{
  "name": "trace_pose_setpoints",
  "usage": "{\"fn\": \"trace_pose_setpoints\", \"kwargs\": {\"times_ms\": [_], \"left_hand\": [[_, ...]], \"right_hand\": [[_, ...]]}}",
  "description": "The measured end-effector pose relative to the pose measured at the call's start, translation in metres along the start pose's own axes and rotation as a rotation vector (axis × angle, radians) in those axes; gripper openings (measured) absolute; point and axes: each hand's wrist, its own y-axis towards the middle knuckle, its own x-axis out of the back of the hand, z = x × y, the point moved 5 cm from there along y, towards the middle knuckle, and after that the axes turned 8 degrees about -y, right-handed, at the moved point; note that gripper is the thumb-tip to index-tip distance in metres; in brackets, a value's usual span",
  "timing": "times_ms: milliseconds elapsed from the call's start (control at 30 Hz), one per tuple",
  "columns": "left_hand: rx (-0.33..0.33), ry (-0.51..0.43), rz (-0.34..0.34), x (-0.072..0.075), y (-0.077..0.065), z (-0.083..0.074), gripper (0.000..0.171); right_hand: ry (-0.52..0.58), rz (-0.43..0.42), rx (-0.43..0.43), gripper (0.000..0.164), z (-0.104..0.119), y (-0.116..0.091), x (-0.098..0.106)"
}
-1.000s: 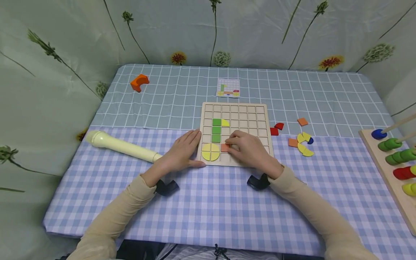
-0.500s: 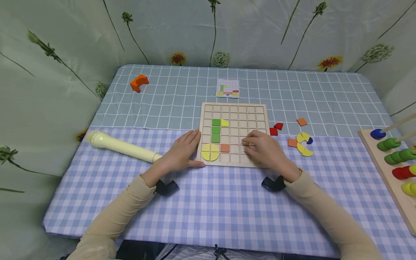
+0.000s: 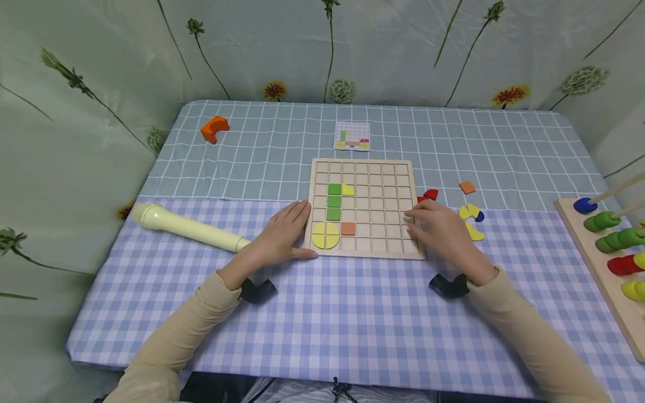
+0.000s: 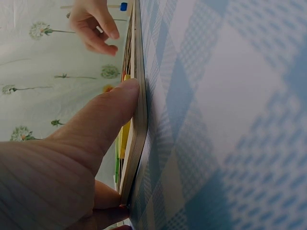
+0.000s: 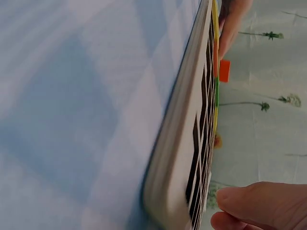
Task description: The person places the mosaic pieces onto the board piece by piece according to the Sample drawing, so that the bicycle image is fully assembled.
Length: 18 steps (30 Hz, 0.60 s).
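Observation:
A wooden grid board (image 3: 383,196) lies flat in the head view. Three green square tiles (image 3: 334,201) form a column on it, beside a yellow quarter-circle tile (image 3: 347,190). Lower down, yellow quarter-circle pieces (image 3: 325,235) make a full disc next to an orange square tile (image 3: 348,228). My left hand (image 3: 284,235) rests against the board's left side with straight fingers, its thumb (image 4: 112,103) touching the front edge. Raised over the right edge, my right hand (image 3: 445,232) has loosely bent fingers and holds nothing visible. It hides some loose tiles.
Loose yellow pieces (image 3: 475,232), a red tile (image 3: 430,194) and an orange tile (image 3: 467,187) lie right of the board. A pattern card (image 3: 352,136) sits behind it. A cream microphone-shaped object (image 3: 188,228) lies left, an orange arch block (image 3: 215,129) far left, a bead rack (image 3: 599,263) right.
My right hand has let go of the orange square tile, left it on the board, and moved right to the board's right edge. The left hand stays put.

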Motion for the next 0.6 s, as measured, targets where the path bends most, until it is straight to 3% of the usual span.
{"fn": "trace_pose_setpoints", "kwargs": {"times_ms": [200, 600], "left_hand": [[0.002, -0.001, 0.003, 0.000, 0.001, 0.001, 0.103], [-0.003, 0.003, 0.002, 0.000, 0.001, 0.000, 0.102]], "right_hand": [[-0.024, -0.061, -0.007, 0.022, -0.015, -0.008, 0.006], [-0.032, -0.038, -0.147, 0.025, -0.043, -0.023, 0.017]]}}
